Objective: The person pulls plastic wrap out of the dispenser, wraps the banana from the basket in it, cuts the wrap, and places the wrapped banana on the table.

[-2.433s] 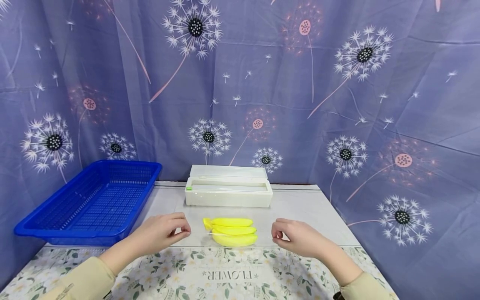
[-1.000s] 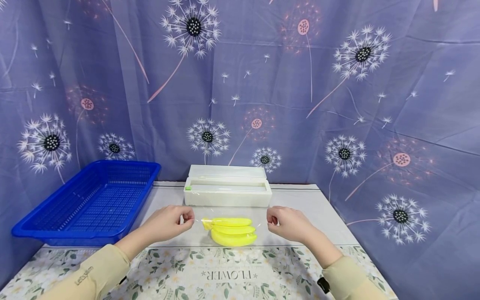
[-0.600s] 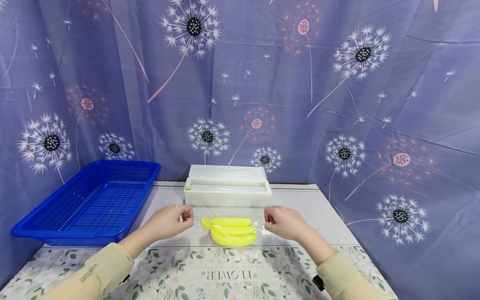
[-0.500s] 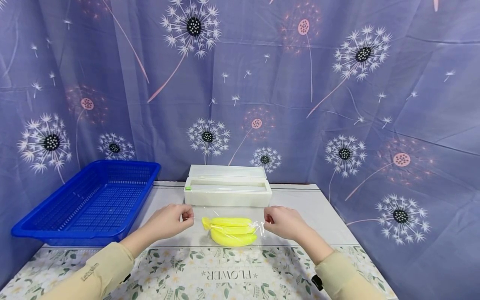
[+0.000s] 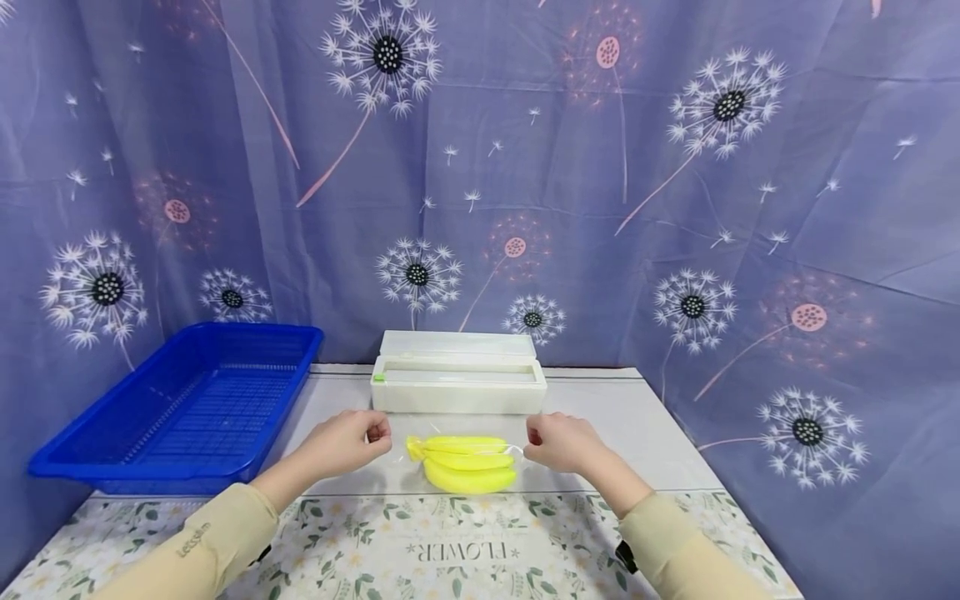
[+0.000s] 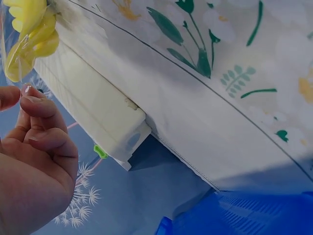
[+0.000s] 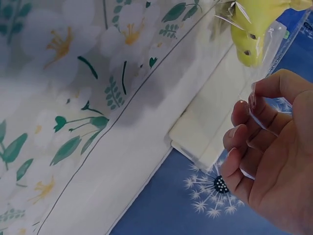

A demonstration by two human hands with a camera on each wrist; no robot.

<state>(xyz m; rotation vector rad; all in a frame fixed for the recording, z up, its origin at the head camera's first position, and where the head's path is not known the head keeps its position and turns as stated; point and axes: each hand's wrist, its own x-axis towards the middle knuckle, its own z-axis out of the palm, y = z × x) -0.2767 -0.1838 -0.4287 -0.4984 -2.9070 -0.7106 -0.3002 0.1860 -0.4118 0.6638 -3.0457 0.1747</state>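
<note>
Your left hand (image 5: 343, 443) pinches one side of a clear, glinting sheet of plastic film (image 7: 277, 43) between thumb and forefinger; your right hand (image 5: 564, 443) pinches the opposite side. Between them, a bunch of bright yellow bananas (image 5: 467, 461) lies on the table, the film drawn about it, though you can't tell whether it passes underneath. Just behind sits a long, white, rectangular box (image 5: 459, 398), its lid raised. Beyond your left hand stands a blue, slatted plastic basket (image 5: 142, 468), before a violet dandelion-print curtain (image 5: 570, 150).
</note>
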